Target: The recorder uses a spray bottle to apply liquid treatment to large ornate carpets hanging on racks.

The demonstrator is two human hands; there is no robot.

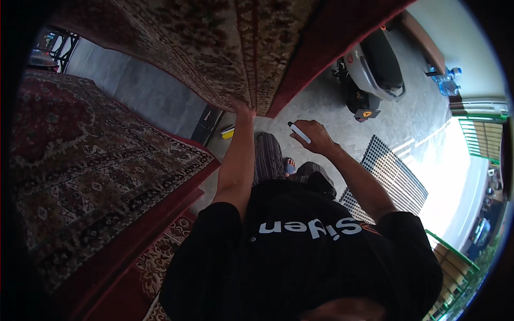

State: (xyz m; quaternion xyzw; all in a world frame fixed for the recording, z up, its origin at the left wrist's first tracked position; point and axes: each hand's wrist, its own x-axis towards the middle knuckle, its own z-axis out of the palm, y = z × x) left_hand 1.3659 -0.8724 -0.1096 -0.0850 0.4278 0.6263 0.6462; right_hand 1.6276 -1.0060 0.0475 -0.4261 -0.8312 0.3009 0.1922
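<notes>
A patterned carpet point(209, 44) with a broad red border hangs in front of me. Against its lower part lies my left hand point(243, 108); its fingers blend into the pattern, so whether they grip the pile is unclear. My right hand point(317, 134), to the right of the carpet and apart from it, holds a slim white pen-like tool point(301, 133) with a black end. Its exact kind is hard to tell. To my left spreads a second red-bordered carpet point(108, 160), with another floral carpet point(164, 244) partly visible beneath its edge.
A grey scooter point(371, 76) with a black seat stands at the right. Behind my right forearm, a black perforated mat point(385, 176) lies on the concrete floor point(333, 104). A yellow object point(227, 133) is on the floor beside my left forearm. Water bottles point(447, 82) stand by the wall.
</notes>
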